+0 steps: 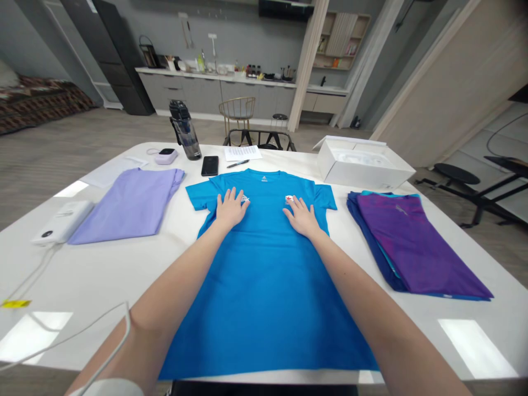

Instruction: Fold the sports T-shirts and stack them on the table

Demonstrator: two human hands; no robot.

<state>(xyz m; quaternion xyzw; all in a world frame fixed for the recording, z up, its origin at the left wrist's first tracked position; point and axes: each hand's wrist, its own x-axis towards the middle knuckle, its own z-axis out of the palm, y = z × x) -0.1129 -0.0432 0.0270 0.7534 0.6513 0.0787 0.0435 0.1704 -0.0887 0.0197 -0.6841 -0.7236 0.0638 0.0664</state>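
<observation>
A blue short-sleeved T-shirt lies spread front side up on the white table, its collar away from me and its hem at the near edge. My left hand rests flat on the left chest of the shirt, fingers apart, partly over a small white print. On the other side of the chest, my right hand lies flat with fingers spread, touching a small red and white emblem. Neither hand grips the cloth.
A folded lavender shirt lies left, beside a white power strip. To the right are stacked folded garments, a purple one on top. A white box, a bottle, a phone and a pen stand or lie farther back.
</observation>
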